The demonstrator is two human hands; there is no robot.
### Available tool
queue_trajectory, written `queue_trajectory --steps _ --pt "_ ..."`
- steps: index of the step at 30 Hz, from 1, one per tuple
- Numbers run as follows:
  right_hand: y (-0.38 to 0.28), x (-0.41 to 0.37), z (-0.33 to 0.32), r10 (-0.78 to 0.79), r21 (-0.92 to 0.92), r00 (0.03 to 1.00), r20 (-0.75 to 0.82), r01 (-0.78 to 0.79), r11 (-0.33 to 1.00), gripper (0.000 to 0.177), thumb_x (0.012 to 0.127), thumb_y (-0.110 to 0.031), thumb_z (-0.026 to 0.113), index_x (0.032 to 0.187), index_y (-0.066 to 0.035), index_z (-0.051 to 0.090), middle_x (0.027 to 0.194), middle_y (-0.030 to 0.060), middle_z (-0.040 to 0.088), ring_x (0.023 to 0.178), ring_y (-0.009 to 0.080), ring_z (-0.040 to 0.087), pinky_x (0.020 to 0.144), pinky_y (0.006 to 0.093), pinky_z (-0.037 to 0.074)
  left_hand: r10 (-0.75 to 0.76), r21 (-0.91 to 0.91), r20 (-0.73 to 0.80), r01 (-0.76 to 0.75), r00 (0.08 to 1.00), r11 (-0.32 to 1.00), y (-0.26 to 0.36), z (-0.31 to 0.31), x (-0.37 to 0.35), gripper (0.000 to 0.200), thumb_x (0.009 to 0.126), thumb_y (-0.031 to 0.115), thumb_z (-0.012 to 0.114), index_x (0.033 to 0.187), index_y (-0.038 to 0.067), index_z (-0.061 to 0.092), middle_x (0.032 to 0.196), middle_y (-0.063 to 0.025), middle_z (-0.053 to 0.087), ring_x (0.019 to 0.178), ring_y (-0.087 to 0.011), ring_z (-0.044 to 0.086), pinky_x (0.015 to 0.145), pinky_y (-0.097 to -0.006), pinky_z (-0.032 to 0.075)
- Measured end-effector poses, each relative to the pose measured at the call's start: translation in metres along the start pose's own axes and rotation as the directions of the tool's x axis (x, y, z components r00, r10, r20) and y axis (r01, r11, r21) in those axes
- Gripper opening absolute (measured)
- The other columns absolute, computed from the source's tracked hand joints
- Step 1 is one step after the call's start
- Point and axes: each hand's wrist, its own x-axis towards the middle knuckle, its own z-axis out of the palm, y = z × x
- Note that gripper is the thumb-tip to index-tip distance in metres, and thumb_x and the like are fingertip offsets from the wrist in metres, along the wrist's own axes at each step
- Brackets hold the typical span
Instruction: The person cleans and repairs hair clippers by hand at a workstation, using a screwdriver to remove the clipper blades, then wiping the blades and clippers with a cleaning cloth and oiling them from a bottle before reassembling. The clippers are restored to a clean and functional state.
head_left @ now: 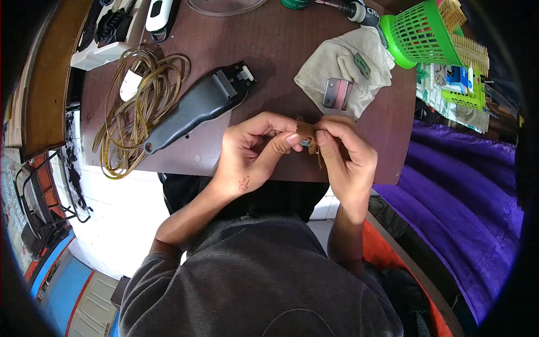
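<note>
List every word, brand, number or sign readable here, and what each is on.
"CR", further lettering unclear: dark bottle-like item, top right.
Blue box, right: white lettering, too small to read.
Poster, left edge: lettering too blurred and distorted to read.
Left hand: reddish marks near the wrist, not legible as text.

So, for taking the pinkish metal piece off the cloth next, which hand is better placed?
Probably the right hand: it is nearer that metal piece than the left hand, though both pinch the brown scrap.
</note>
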Motion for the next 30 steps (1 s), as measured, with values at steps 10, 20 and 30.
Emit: queue_trajectory --steps 10,20,30 --pt "0.013 0.006 0.004 -0.25 -0.346 0.961 -0.116 0.197 0.917 0.02 0.086 -0.003 0.072 0.105 -0.001 0.069 0.1 0.0138 0.068 0.089 0.03 0.068 0.076 0.0369 0.053 -0.04 -0.032 0.116 0.044 0.992 0.999 0.019 0.004 -0.004 0.022 0.099 0.002 0.059 0.12 -0.005 0.063 0.102 -0.0107 0.07 0.091 -0.0127 0.067 0.08 -0.0256 0.054" --pt "-0.006 0.02 0.021 -0.212 0.002 0.976 -0.054 0.213 0.977 0.04 0.085 -0.001 0.074 0.123 -0.003 0.066 0.114 0.0141 0.067 0.092 0.0221 0.068 0.075 0.0307 0.054 0.073 0.394 -0.158 -0.005 0.985 0.919 0.082 -0.018 -0.002 0.036 0.096 -0.005 0.059 0.131 -0.006 0.049 0.111 -0.0163 0.07 0.093 -0.0158 0.069 0.08 -0.0266 0.054" --pt "-0.006 0.027 0.073 -0.173 0.313 0.984 -0.036 0.176 0.933 0.033 0.085 -0.009 0.078 0.115 -0.001 0.067 0.089 0.0102 0.071 0.076 0.0146 0.069 0.064 0.0268 0.053 0.169 0.635 -0.008 -0.126 0.985 0.762 0.086 -0.051 0.018 0.025 0.094 -0.002 0.063 0.118 -0.003 0.059 0.104 -0.0101 0.073 0.096 -0.0133 0.068 0.085 -0.0254 0.053"
